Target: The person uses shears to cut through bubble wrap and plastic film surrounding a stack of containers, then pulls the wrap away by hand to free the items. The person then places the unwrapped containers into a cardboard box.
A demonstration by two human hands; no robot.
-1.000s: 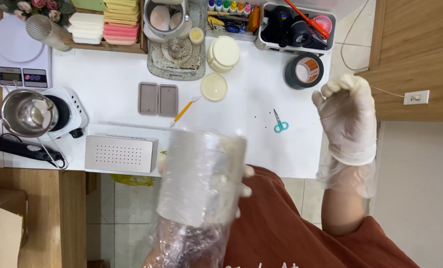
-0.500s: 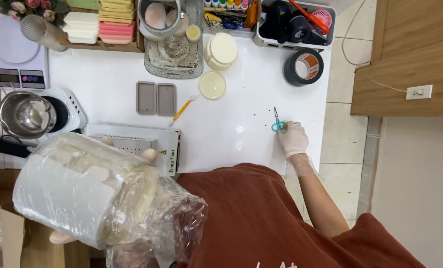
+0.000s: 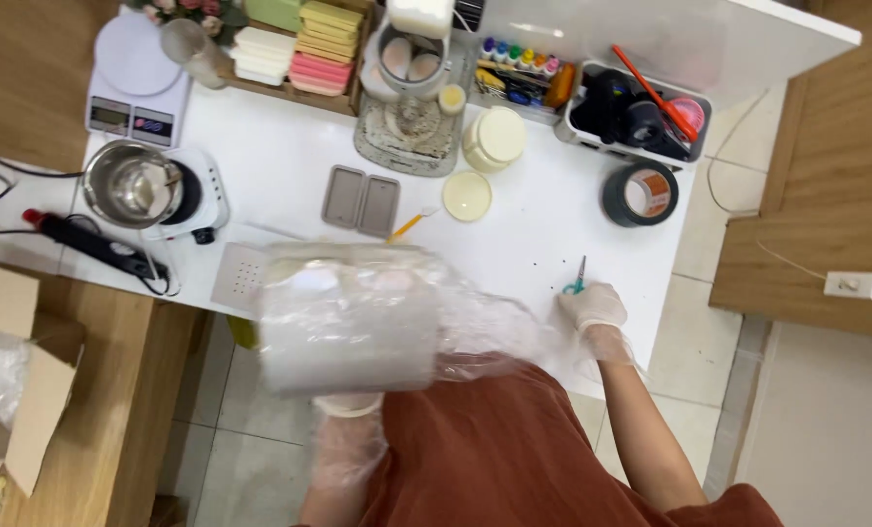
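From the head view, looking straight down, the left hand (image 3: 350,402), in a thin clear glove, is raised close under the camera and holds up a large pale block wrapped in clear plastic film (image 3: 350,317); the block hides most of the hand, so only the gloved wrist and the heel of the palm show below it, and how far the fingers are curled around it cannot be told. Loose film (image 3: 499,327) trails off the block's right side toward the person's rust-coloured shirt (image 3: 514,439). The block is blurred and hangs above the near edge of the white counter (image 3: 290,161), covering part of a white perforated tray (image 3: 239,276) that lies there. The right hand (image 3: 592,304), also gloved, reaches out to the counter's near right part and rests with its fingers bent down on a small pair of teal-handled scissors (image 3: 575,279); the fingertips touch the handles, but whether they have closed around them cannot be told. Farther back on the counter lie a grey two-cavity mould (image 3: 361,200), a round cream lid (image 3: 466,195), a roll of dark tape (image 3: 641,193), a steel pot on a small hotplate (image 3: 135,185) and a white kitchen scale (image 3: 131,88).
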